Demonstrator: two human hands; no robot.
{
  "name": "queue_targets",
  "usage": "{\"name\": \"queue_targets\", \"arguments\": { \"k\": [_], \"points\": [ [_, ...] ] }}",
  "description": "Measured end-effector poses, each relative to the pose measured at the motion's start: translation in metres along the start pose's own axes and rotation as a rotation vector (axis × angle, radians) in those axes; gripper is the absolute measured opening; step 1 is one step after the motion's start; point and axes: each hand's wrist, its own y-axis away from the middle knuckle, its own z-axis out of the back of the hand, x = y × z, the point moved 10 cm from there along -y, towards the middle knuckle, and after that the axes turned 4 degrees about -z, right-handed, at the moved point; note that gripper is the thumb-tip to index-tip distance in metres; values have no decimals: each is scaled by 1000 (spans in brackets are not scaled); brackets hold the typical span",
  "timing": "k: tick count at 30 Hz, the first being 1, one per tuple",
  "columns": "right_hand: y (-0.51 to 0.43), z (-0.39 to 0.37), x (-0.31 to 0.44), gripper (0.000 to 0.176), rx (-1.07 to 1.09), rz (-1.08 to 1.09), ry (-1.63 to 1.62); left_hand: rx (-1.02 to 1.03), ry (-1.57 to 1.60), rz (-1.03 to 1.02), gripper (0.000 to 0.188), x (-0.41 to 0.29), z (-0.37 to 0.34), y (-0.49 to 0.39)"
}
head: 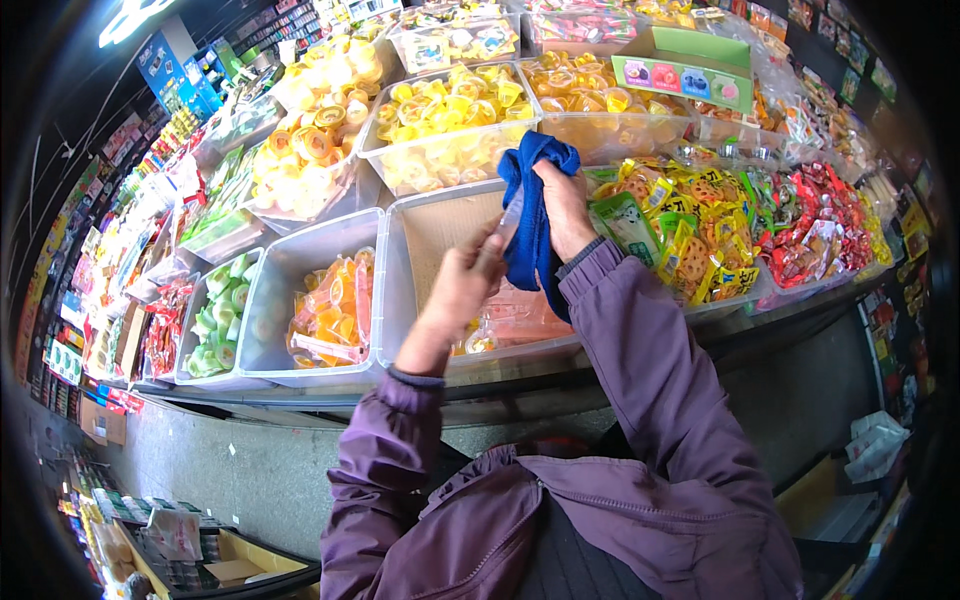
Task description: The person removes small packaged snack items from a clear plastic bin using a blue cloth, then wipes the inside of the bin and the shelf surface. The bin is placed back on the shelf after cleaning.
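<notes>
A bunched blue cloth (534,247) hangs from my right hand (564,206), its top wrapped over the fingers and its tail dropping beside the wrist. My left hand (466,281), partly blurred, grips a narrow translucent strip (511,217) whose upper end meets the cloth; I cannot tell exactly what the strip is. Both hands are above a clear plastic bin (386,300) with a cardboard sheet (429,225) standing inside it. Low in that bin lie pinkish plastic packets (525,311), partly hidden by my arm and the cloth.
Left stands a bin (262,300) of orange jelly cups (330,307); behind are yellow jelly cups (457,105). Wrapped cookies (705,187) and red-wrapped sweets (810,225) fill the right. A green carton (686,64) rests on the rear bins. The dark table edge (517,405) runs before me.
</notes>
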Motion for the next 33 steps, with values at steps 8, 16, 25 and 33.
{"name": "queue_targets", "arguments": {
  "k": [8,16,25,33],
  "points": [
    [5,-7,39,33,-22,397,355,-165,-205,23,35,-65,126,51],
    [-2,4,31,32,-75,335,348,-37,-1312,-348,25,-84,124,33],
    [0,1,35,35,-31,427,474,383,-1444,167,33,110,25,-70],
    [-4,-3,31,42,-10,467,574,568,-1245,193,38,122,47,-74]
  ]
}}
